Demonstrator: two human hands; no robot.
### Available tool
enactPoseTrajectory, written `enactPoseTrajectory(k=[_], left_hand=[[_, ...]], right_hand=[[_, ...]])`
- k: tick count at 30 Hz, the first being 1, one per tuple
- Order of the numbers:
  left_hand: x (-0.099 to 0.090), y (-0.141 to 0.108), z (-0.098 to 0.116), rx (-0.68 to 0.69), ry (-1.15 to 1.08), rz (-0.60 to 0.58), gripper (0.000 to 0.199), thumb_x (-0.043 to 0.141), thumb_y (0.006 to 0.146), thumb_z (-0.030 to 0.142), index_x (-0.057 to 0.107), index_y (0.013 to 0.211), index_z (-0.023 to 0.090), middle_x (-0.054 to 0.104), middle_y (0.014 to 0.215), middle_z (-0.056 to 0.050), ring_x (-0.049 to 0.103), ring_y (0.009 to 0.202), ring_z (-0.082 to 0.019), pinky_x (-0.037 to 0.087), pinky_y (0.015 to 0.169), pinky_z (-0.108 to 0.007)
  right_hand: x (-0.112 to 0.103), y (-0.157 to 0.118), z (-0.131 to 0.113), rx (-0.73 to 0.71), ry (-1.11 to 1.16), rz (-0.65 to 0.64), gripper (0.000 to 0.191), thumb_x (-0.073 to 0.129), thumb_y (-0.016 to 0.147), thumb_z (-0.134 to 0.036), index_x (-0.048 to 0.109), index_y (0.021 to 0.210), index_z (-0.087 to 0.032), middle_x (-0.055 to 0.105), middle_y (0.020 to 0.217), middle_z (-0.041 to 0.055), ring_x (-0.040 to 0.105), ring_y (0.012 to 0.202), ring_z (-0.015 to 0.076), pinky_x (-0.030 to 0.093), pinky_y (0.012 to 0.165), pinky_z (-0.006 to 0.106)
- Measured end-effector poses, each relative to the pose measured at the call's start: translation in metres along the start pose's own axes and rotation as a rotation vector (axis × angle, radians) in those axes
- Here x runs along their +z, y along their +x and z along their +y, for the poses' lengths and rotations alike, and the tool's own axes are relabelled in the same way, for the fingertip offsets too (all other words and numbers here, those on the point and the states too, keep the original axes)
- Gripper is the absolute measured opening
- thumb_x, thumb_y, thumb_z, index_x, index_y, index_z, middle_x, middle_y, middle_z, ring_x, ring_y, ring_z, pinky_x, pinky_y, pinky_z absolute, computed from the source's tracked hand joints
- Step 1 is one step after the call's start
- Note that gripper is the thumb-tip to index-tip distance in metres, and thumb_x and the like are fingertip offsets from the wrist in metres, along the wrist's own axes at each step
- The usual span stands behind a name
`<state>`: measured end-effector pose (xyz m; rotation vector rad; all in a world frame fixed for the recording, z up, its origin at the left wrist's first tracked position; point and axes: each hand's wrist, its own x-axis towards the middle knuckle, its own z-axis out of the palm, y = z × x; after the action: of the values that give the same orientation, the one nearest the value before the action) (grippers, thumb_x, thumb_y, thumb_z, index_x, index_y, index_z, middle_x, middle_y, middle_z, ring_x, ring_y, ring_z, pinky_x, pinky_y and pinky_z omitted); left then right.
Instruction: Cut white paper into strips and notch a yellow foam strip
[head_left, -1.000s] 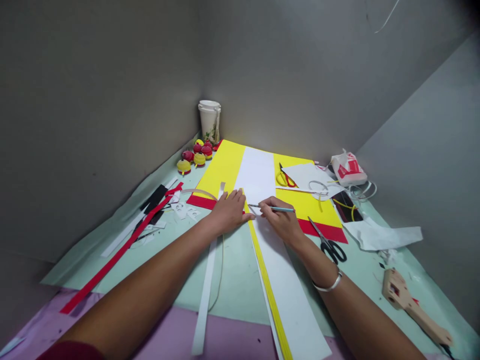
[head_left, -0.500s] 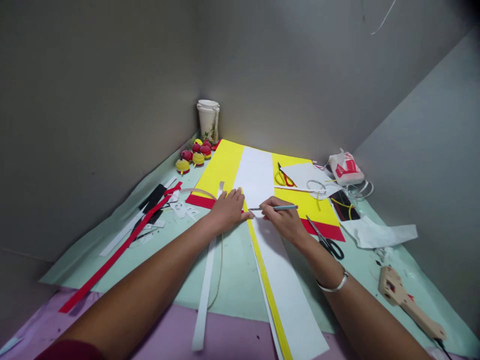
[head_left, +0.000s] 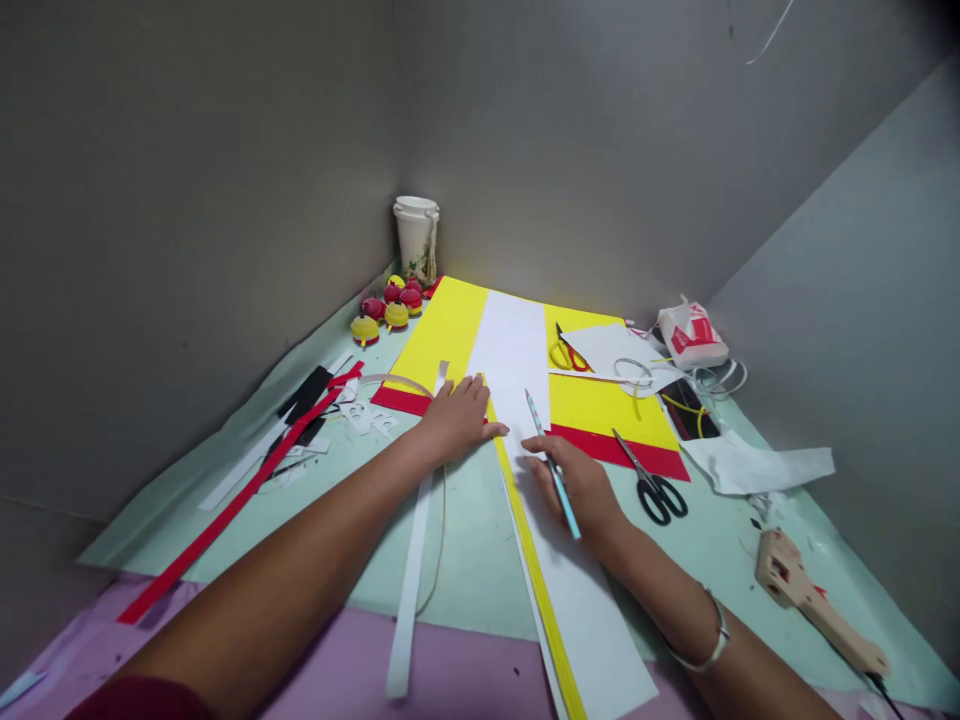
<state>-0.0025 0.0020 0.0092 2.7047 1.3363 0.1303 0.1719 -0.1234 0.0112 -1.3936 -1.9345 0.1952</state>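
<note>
My left hand (head_left: 456, 418) lies flat with fingers stretched out, pressing beside the far end of a long yellow strip (head_left: 534, 570). The strip runs along a long white sheet (head_left: 592, 625) toward me. Held in my right hand (head_left: 583, 490) is a light-blue pencil (head_left: 561, 492), tilted with its tip pointing away, above the white sheet. Farther back, yellow sheets (head_left: 442, 325) with red edges flank a white band (head_left: 511, 340). Black-handled scissors (head_left: 654, 490) rest right of my right hand. A narrow white strip (head_left: 412, 590) passes under my left wrist.
Red and yellow round ornaments (head_left: 397, 317) sit by a white cup (head_left: 417, 238). A red strip (head_left: 247, 490) and black scraps (head_left: 306, 393) lie left. Yellow-and-red-handled scissors (head_left: 568, 354), a tissue pack (head_left: 691, 335) and a beige glue gun (head_left: 814, 605) are on the right.
My right hand has moved back toward me and slightly right, and the pencil has swung from lying sideways to pointing away. My left hand stays in place on the strip.
</note>
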Motion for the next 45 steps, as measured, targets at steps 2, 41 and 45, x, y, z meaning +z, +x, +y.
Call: enactPoseTrajectory(k=[2, 41, 45], left_hand=[[0.001, 0.0, -0.001, 0.007, -0.003, 0.009, 0.07, 0.044, 0.088, 0.06, 0.043, 0.136, 0.008, 0.03, 0.152, -0.021, 0.026, 0.141, -0.032, 0.022, 0.111, -0.048], [-0.003, 0.002, -0.006, 0.186, 0.0, 0.23, 0.035, 0.063, 0.081, 0.05, 0.061, 0.087, 0.016, 0.06, 0.094, -0.009, 0.052, 0.091, -0.025, 0.04, 0.08, -0.035], [-0.003, 0.002, -0.007, 0.181, -0.015, 0.192, 0.034, 0.06, 0.084, 0.049, 0.062, 0.088, 0.015, 0.061, 0.093, -0.01, 0.054, 0.089, -0.024, 0.04, 0.078, -0.036]], right_hand=[[0.007, -0.013, 0.0, -0.04, -0.024, -0.036, 0.022, 0.053, 0.09, -0.021, 0.057, 0.111, -0.021, 0.072, 0.103, 0.0099, 0.071, 0.086, 0.0237, 0.056, 0.075, 0.036], [0.012, -0.019, -0.01, -0.261, -0.065, -0.164, 0.025, 0.047, 0.086, -0.007, 0.05, 0.105, -0.023, 0.069, 0.092, 0.0084, 0.066, 0.09, 0.0226, 0.054, 0.076, 0.035], [0.012, -0.019, -0.01, -0.257, -0.061, -0.174, 0.026, 0.048, 0.086, -0.008, 0.05, 0.108, -0.022, 0.069, 0.094, 0.009, 0.066, 0.094, 0.0232, 0.054, 0.078, 0.035]])
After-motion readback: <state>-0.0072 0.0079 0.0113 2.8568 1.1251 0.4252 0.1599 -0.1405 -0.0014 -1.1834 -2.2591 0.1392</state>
